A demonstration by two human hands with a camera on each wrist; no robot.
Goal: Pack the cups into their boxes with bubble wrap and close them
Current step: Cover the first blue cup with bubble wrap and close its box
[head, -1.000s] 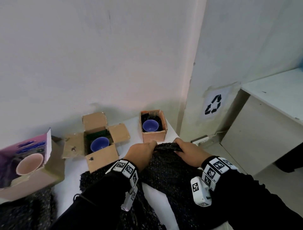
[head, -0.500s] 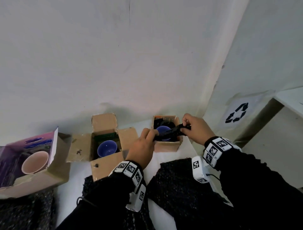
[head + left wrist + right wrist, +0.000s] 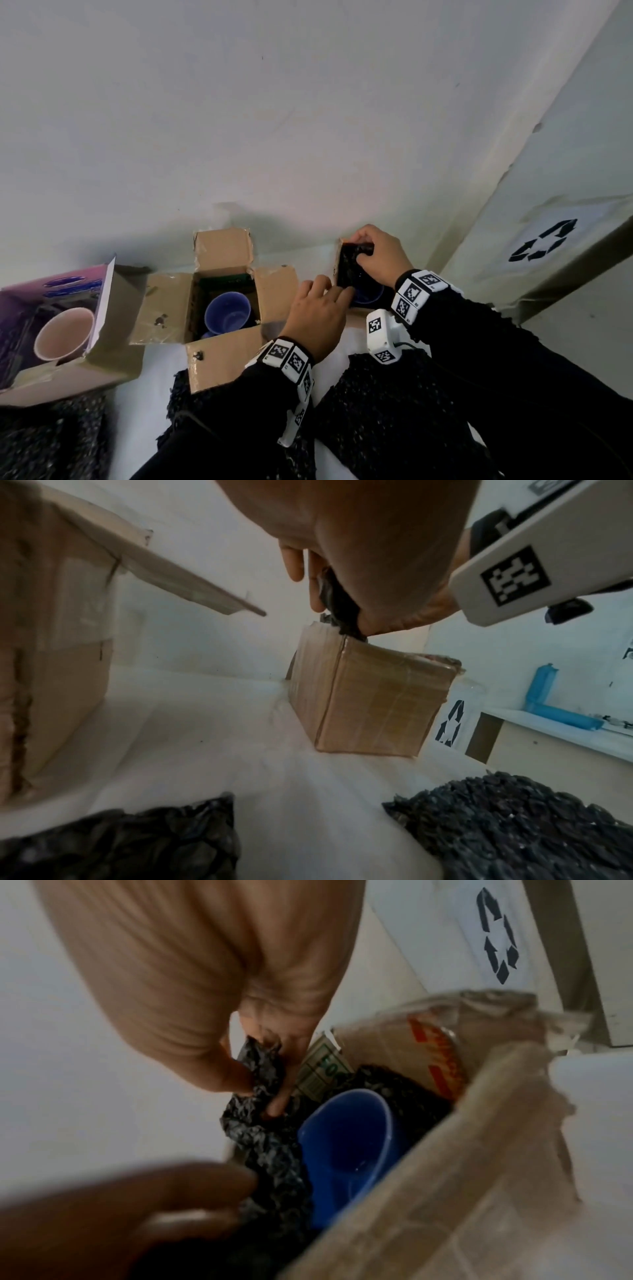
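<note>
Black bubble wrap (image 3: 263,1139) pinched in both hands' fingers (image 3: 277,1104) beside boxed blue cup (image 3: 346,1139)

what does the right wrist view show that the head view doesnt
Only the right wrist view shows the printed label inside the small box and the right hand's fingertips pinching the black bubble wrap beside the blue cup.

Only the head view shows the middle box with a second blue cup, and the purple box with a pink cup.

Both show the left hand at the small box, and the recycling sign.
</note>
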